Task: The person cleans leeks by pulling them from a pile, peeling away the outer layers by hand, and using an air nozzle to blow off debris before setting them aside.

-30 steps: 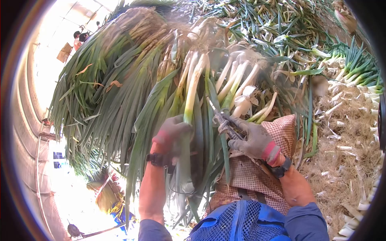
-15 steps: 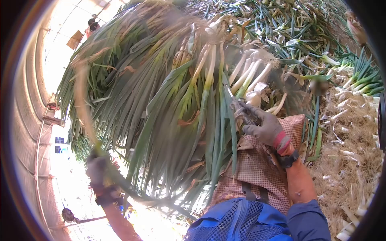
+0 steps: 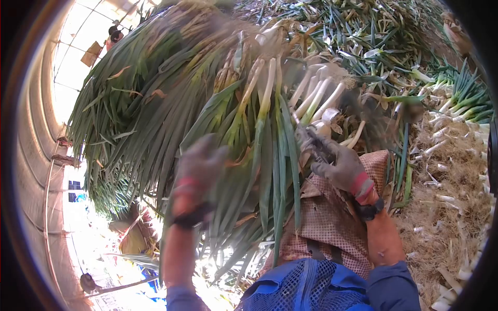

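Long leeks or large green onions point(image 3: 264, 98) lie in a big heap before me, green leaves hanging towards me. My left hand point(image 3: 201, 163), gloved and smeared by motion, is over the hanging leaves; its fingers are too blurred to read. My gloved right hand point(image 3: 340, 163) is wrapped round a grey tool point(image 3: 314, 142) with a thin, nozzle-like tip pointing up at the stalks. A dark line like a hose runs below that hand. Just beyond the tip are several peeled white stalks point(image 3: 319, 96).
A brown checked cloth point(image 3: 332, 217) covers my lap. To the right lie trimmed roots and white ends point(image 3: 446, 197), with a green bunch point(image 3: 469, 96) behind. Loose leaves point(image 3: 373, 46) cover the back. Another person point(image 3: 114, 36) is at the far left.
My left hand has swung from the lower left up and right to the hanging leaves. The long pale strip seen by it earlier no longer shows. My right hand stays nearly in place.
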A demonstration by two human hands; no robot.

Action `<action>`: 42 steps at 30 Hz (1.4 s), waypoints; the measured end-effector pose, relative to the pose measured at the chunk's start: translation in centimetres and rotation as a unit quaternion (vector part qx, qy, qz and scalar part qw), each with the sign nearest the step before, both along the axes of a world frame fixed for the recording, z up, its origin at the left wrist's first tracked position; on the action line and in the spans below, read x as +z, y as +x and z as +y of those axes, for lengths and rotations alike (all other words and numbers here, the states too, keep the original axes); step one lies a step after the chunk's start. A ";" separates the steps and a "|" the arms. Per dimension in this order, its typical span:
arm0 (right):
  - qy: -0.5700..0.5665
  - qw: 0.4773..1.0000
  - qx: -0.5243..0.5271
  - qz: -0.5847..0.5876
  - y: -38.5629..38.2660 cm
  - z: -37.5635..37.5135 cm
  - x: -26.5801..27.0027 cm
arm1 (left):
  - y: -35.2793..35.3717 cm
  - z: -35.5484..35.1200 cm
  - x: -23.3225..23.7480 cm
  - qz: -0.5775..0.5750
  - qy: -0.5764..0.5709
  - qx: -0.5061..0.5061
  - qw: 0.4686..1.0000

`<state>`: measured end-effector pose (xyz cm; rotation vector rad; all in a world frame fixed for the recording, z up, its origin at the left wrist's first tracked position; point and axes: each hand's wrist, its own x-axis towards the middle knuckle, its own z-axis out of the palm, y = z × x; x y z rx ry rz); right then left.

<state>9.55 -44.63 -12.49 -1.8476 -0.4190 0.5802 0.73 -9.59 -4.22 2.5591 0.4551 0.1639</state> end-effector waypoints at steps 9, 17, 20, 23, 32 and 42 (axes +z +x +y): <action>0.118 0.992 -0.007 0.054 -0.8 -2.8 -0.5 | 11.4 -5.1 -11.0 0.209 0.100 0.045 0.972; 0.254 0.942 -0.040 0.218 -1.0 -3.3 0.6 | 18.9 -2.8 4.7 0.114 -0.117 -0.108 0.981; 0.226 0.950 -0.036 0.211 -0.5 -3.3 0.0 | 25.3 -3.7 9.8 -0.038 -0.224 -0.148 0.963; 0.230 0.949 -0.104 0.187 -0.3 -3.1 0.3 | 27.8 -5.0 7.2 -0.125 -0.317 -0.142 0.929; 0.156 0.972 -0.021 0.175 0.6 -2.1 1.5 | 20.2 -6.7 -17.2 0.105 0.032 0.002 0.994; 0.168 0.973 0.001 0.156 1.8 0.8 -3.3 | 13.5 -8.7 -16.0 0.055 0.102 0.086 0.990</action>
